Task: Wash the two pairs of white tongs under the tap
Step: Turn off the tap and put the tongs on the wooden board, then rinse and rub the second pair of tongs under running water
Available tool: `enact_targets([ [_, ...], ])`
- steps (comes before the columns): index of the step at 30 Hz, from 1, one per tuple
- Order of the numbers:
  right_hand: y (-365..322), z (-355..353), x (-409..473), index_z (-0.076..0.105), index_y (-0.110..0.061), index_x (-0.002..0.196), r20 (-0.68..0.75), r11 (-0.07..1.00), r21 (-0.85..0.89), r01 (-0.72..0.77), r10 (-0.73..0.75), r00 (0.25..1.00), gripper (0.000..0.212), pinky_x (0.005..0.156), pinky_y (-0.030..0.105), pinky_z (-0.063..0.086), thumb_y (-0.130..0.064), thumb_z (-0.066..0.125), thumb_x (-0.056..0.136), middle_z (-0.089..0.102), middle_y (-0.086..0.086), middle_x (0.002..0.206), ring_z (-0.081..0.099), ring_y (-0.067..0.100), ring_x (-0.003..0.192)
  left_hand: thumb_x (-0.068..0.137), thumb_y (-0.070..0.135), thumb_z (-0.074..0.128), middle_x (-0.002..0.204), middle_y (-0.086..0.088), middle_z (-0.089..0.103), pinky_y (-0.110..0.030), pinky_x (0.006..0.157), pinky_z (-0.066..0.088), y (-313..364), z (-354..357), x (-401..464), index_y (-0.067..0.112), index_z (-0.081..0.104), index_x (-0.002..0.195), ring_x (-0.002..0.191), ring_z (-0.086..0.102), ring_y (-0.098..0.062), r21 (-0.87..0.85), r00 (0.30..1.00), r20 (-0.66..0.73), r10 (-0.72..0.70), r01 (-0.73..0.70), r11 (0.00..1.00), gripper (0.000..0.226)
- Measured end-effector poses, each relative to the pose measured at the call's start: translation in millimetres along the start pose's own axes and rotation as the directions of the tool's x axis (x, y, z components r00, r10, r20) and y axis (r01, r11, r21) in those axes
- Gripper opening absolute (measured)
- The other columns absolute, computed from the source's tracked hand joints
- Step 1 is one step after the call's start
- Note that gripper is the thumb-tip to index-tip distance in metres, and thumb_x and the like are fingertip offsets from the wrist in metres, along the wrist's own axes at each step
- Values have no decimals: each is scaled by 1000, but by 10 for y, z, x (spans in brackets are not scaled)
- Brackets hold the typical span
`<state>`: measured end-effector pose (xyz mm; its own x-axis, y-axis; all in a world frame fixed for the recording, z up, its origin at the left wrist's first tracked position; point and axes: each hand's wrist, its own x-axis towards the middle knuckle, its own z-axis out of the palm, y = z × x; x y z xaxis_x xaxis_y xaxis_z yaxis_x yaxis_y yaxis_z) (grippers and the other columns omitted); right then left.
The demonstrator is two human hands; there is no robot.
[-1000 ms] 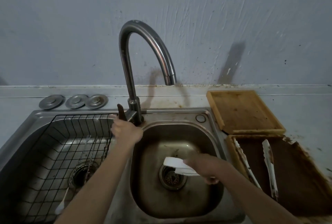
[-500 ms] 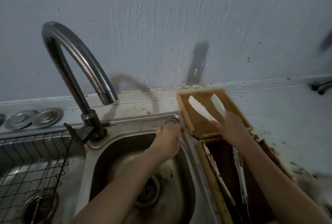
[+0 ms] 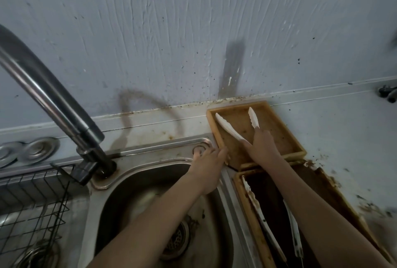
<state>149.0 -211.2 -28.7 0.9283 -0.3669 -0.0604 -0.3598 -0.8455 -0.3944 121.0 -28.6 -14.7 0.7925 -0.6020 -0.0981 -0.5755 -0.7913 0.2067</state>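
One pair of white tongs [image 3: 229, 128] lies spread open in the light wooden tray [image 3: 286, 139] by the wall, and my right hand [image 3: 261, 147] covers and holds its hinge end. A second pair of white tongs [image 3: 261, 216], smeared brown, lies in the darker tray [image 3: 247, 209] nearer me, partly under my right forearm. My left hand [image 3: 207, 160] rests on the sink rim [image 3: 150, 149] against the light tray's left edge, fingers apart. The curved steel tap [image 3: 55, 100] stands at the left with no water running.
The right basin's drain [image 3: 178, 239] lies below my left forearm. A black wire rack [image 3: 32, 209] fills the left basin. Round metal drain covers [image 3: 32, 149] sit behind it. The counter to the right carries brown stains, with a dark fitting [image 3: 388, 92] at the wall.
My right hand carried the tongs out of the basin and set them in the light tray. My left hand left the tap lever for the sink's right rim. The view swung right.
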Motion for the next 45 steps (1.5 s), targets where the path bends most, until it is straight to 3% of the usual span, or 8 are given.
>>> enact_targets([
  [5, 44, -227, -311, 37, -8, 138, -141, 982, 83, 168, -155, 978, 50, 111, 39, 26, -29, 49, 94, 37, 15, 146, 29, 29, 137, 85, 7, 54, 158, -3, 15, -57, 115, 10, 40, 10, -97, 23, 2, 149, 146, 8, -29, 128, 999, 14, 31, -33, 991, 84],
  [9, 215, -414, -943, 55, -10, 119, -313, 947, 110, 301, -254, 915, 30, 101, 32, 35, -18, 53, 91, 57, 8, 123, 50, 23, 117, 86, 1, 45, 160, 1, 2, -56, 114, -6, 182, 67, -393, 27, -1, 149, 147, -6, -26, 77, 996, 7, 88, -88, 993, 82],
  [15, 542, -236, -1898, 64, -21, 102, -93, 949, 29, 315, -311, 946, 16, 86, 29, 43, -25, 59, 88, 57, -14, 93, 48, 3, 91, 83, -3, 46, 160, 4, -7, -53, 115, -6, 422, 237, -913, 32, -6, 148, 146, -10, -25, 38, 982, 46, 181, -183, 982, 91],
  [26, 491, -186, -2214, 58, -25, 75, 36, 965, -194, 176, -172, 984, 17, 72, 24, 42, -32, 53, 89, 56, -10, 66, 51, 5, 65, 81, -7, 51, 160, 2, -6, -57, 115, -4, 628, 261, -1173, 32, 4, 149, 146, -9, -30, 31, 959, 235, 156, -168, 985, 91],
  [33, 365, -500, -2242, 62, -22, 76, 19, 994, 76, 82, -83, 996, 13, 52, 13, 40, -26, 59, 88, 61, -9, 65, 57, 3, 57, 83, -1, 51, 160, -4, 6, -55, 115, 1, 427, 33, -1221, 28, 10, 148, 146, 2, -29, 3, 996, 65, 60, -60, 998, 82],
  [38, 35, -768, -2227, 64, -22, 76, 7, 935, 327, 140, -151, 989, 14, 53, 19, 40, -20, 57, 89, 64, -2, 67, 58, 11, 60, 90, 7, 45, 160, 0, 2, -53, 117, 0, 128, -133, -1293, 27, 10, 149, 147, -1, -25, -130, 998, 25, -56, 59, 990, 72],
  [41, -247, -795, -2183, 66, -19, 84, 129, 806, 588, 70, -179, 975, 17, 64, 25, 44, -15, 52, 91, 67, 1, 78, 62, 15, 72, 93, 13, 43, 160, 1, 7, -49, 118, 1, -34, -208, -1369, 28, 15, 148, 147, 3, -21, -198, 987, -55, -152, 139, 970, 64],
  [45, -616, -540, -2076, 64, -4, 96, 388, 454, 858, -243, -261, 884, 20, 76, 37, 49, -11, 45, 93, 64, 13, 83, 60, 24, 78, 92, 15, 46, 157, -1, 20, -42, 120, 10, -314, -299, -1511, 25, 25, 145, 145, 16, -19, -329, 944, -193, -269, 196, 924, 58],
])
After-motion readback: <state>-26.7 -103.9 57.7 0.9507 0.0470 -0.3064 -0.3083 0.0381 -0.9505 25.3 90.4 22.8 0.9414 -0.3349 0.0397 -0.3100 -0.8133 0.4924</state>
